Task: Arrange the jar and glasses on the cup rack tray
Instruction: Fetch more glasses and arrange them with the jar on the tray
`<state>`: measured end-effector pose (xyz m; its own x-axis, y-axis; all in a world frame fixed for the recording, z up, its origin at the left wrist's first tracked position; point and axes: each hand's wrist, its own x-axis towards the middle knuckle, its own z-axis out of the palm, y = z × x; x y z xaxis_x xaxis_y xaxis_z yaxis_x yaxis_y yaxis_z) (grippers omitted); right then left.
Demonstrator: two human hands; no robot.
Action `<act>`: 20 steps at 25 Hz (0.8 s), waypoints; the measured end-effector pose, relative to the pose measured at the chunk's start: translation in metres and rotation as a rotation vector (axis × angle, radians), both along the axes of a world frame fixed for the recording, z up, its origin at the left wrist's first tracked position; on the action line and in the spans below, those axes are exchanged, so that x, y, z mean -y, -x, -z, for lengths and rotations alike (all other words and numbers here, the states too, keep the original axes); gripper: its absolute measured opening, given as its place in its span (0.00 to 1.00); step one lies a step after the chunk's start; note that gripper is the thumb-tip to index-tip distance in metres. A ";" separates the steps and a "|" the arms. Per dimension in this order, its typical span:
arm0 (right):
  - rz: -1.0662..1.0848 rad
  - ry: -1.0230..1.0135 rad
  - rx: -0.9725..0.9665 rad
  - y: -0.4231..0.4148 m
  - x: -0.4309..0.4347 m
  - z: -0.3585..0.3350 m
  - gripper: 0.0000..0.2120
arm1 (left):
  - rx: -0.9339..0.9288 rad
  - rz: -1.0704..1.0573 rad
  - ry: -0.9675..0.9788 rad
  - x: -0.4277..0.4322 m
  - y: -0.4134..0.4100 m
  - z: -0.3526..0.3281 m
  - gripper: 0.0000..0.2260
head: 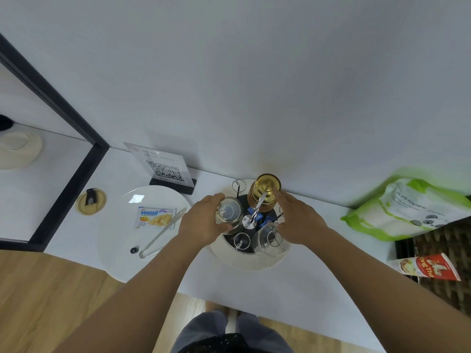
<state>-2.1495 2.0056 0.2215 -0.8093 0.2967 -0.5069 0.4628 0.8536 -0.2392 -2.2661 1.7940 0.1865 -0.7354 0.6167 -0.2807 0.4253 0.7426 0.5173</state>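
A round cup rack tray (244, 261) stands on the white shelf by the wall, with wire pegs and a central metal handle (254, 212). My left hand (201, 220) grips an upturned clear glass (229, 212) over the rack's left side. At the back of the tray stands a jar with a gold lid (266, 187); my right hand (298, 220) reaches past it, fingers touching the jar's right side. Another upturned glass (271, 239) rests on a peg at the front right. One wire peg (241, 240) at the front and another (238, 185) at the back left stand bare.
A white plate (119, 225) to the left carries a biscuit packet (154, 217), clear tongs (163, 233) and a small dark cap. Behind it stands a QR-code sign (165, 169). A yellow lid (91, 202) lies far left. A green bag (413, 212) and a red carton (428, 270) sit right.
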 end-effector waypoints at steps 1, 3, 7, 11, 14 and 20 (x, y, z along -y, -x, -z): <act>-0.005 -0.005 0.002 0.000 0.000 0.000 0.45 | 0.003 -0.001 0.000 0.000 0.000 0.000 0.33; -0.007 -0.003 0.015 0.001 0.001 0.000 0.45 | 0.011 -0.007 -0.002 0.001 0.000 0.000 0.32; -0.012 0.003 0.040 0.003 0.003 -0.003 0.46 | 0.018 -0.007 -0.003 0.004 0.001 0.000 0.29; -0.030 -0.016 0.049 0.005 0.005 -0.001 0.47 | 0.012 -0.013 -0.007 0.004 0.002 0.002 0.30; -0.022 -0.009 0.049 0.006 0.005 0.000 0.47 | 0.009 -0.017 0.004 0.004 0.003 0.004 0.30; -0.011 0.004 0.061 0.005 0.003 0.002 0.48 | 0.003 -0.017 0.011 0.003 0.003 0.006 0.31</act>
